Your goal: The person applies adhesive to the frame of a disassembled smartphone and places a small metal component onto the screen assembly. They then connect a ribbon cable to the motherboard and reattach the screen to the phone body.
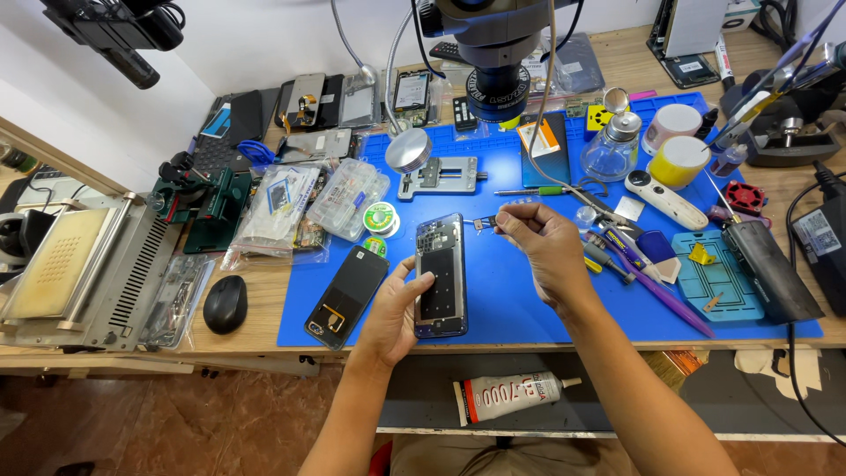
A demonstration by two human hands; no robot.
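left hand [394, 310] grips opened phone [441, 275] by its edge | right hand [539, 244] pinches small metal part [483, 223] just above phone | black back cover [346, 296] left of left hand, on blue mat [529, 308]

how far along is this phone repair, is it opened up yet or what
Done: the phone is open, its bare frame showing, and a separate back cover lies on the blue mat beside it. In hand: the left hand steadies the phone while the right hand pinches a small part just above its top edge. Left: the cover is not yet refitted.
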